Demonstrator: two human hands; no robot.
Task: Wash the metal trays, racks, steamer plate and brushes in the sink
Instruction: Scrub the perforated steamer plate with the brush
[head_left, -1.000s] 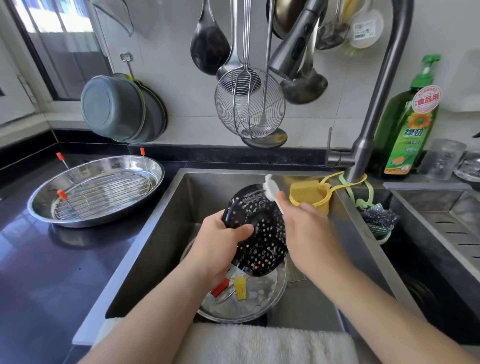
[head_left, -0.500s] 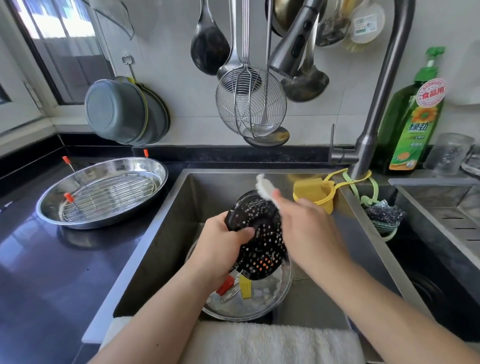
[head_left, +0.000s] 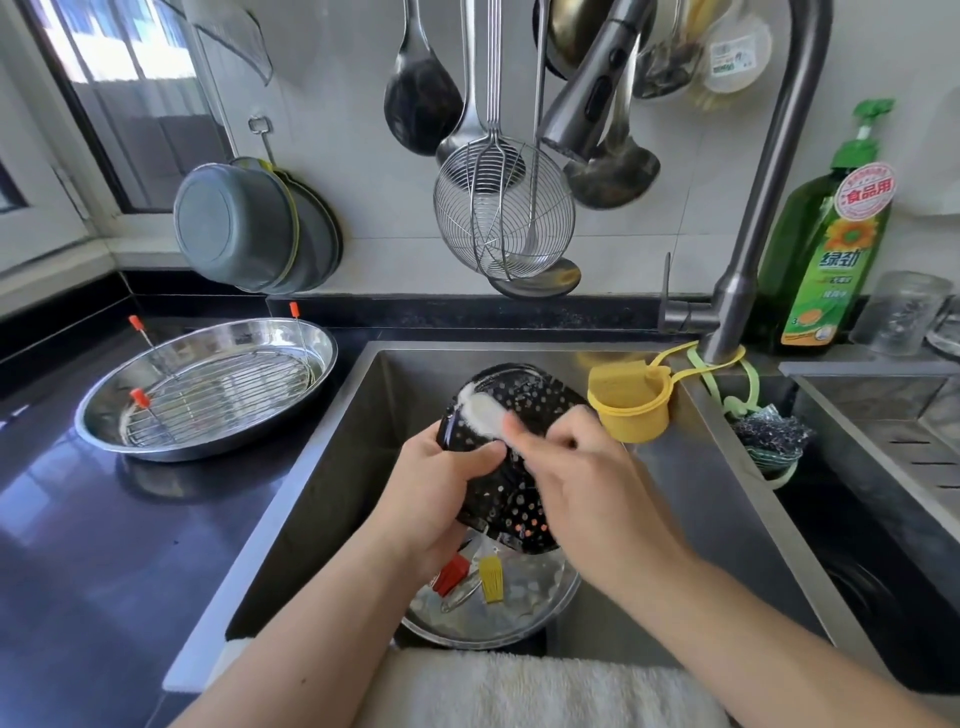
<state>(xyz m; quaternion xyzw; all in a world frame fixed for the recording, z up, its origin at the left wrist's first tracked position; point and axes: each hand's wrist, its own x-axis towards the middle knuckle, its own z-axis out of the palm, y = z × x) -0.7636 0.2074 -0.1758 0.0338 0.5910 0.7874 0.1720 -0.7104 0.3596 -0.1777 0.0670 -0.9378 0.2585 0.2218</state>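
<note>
1. The left hand (head_left: 441, 483) grips the near-left edge of the black steamer plate (head_left: 519, 441), thumb over the rim, propping it on a tilt above the sink (head_left: 363, 441) so the perforated face turns up toward the person and the suds can run down.
2. The right hand (head_left: 582, 467) pinches a white scrubber (head_left: 480, 413) and presses it on the plate's far-left part; it looks like a foamy brush head, though blur hides its exact form.
3. The plate's long axis runs from far-left to near-right, its low end hanging over the metal tray (head_left: 519, 608) on the sink floor.
4. In that tray lie a red brush (head_left: 451, 574) and a yellow brush (head_left: 491, 578), side by side, waiting their turn, I'd judge.
5. Left on the counter, another tray (head_left: 311, 338) holds a wire rack (head_left: 223, 392), out of the splash.
</note>
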